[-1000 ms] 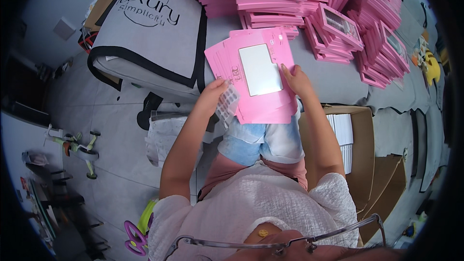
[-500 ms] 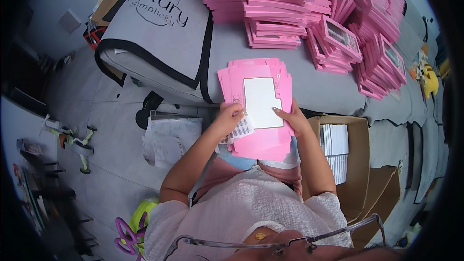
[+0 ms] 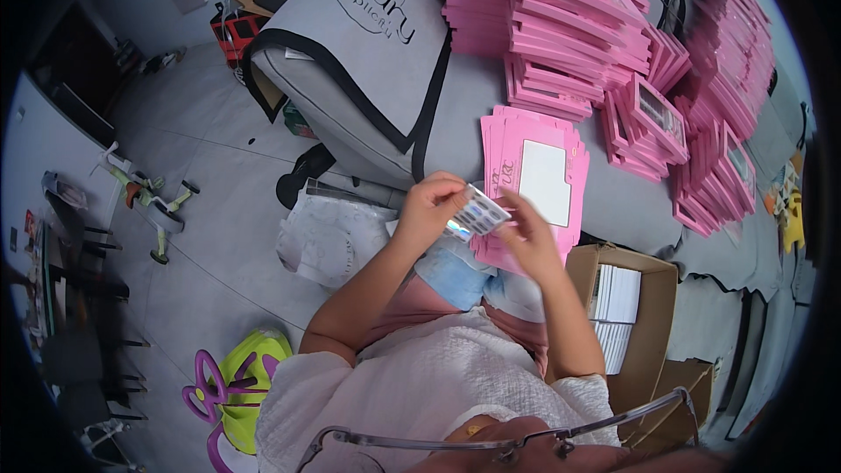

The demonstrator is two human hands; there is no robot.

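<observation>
The left hand [image 3: 432, 212] pinches the left end of a small, shiny whitish sheet [image 3: 484, 209] with rows of dark oval marks, held above the person's lap [image 3: 455, 276]. The right hand [image 3: 533, 243] bends its fingers at the sheet's right end, their grip impossible to tell, near fanned flat pink cards [image 3: 541, 177] beside the grey fabric sofa [image 3: 624, 210].

Black lettering [image 3: 372, 4] in two lines across a rounded outline marks the grey sofa cover [image 3: 385, 74]; dark script [image 3: 506, 177] runs along the left side of the fanned pink cards [image 3: 556, 240], whose finer print [image 3: 575, 154] is too small to read
</observation>
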